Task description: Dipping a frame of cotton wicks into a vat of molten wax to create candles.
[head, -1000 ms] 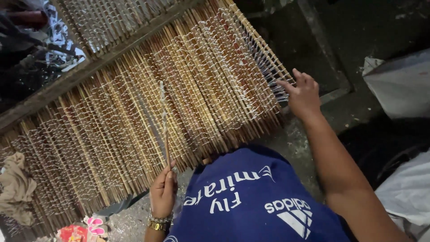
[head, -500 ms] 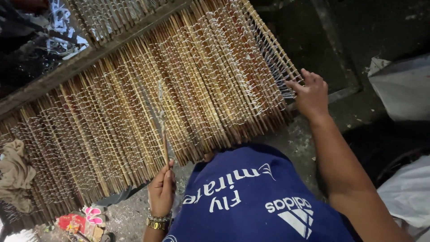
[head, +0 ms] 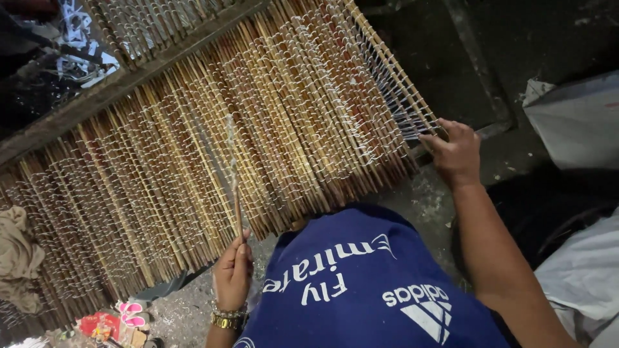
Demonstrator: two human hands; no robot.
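Left hand (head: pixel 233 274) closed around the lower end of a thin stick (head: pixel 235 187), pinched between thumb and fingers, stick upright over the mat and coated pale along its upper part. Beaded bracelet (head: pixel 228 319) on that wrist. Right hand (head: pixel 456 152) at the right edge of the mat (head: pixel 193 161), fingers curled onto the outermost sticks and pale threads there; whether gripping or only pressing, cannot tell. Mat of many thin brown sticks bound with whitish thread, lying slanted across the ground, with a wooden bar (head: pixel 122 87) over its far part. Blue shirt (head: pixel 361 283) at the bottom, between both arms. Beige rag (head: pixel 18 254) on the mat's left end; small red and pink bits (head: pixel 113 320) near the lower left corner. Grey sack (head: pixel 577 119) well apart at right.
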